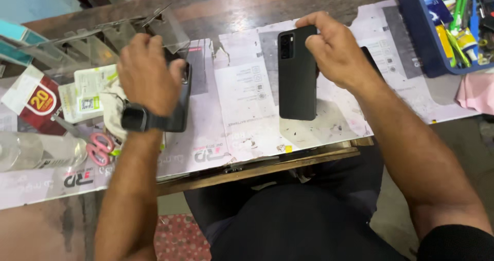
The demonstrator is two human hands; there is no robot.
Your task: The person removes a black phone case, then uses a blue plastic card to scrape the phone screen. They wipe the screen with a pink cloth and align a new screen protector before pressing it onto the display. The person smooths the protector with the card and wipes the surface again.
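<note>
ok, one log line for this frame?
left hand: grips dark phone case | right hand: holds black smartphone, back up, on paper-covered workbench | pink-handled scissors: idle at left

Pink-handled scissors [100, 148] lie left; a blue tool tray [419, 40] sits right.

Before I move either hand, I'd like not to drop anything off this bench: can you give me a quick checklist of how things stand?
1. Right hand gripping the black smartphone at its top end: ok, the fingers wrap its upper edge.
2. Phone's lower end resting on the paper-covered wooden workbench: ok, it appears to touch the paper.
3. Left hand holding the dark phone case: ok, though the hand hides most of it.
4. Case fully clear of the bench: cannot tell.
5. Pink-handled scissors away from both hands: ok, they lie near the left forearm.
6. Blue plastic tool tray clear of the right arm: ok.
</note>
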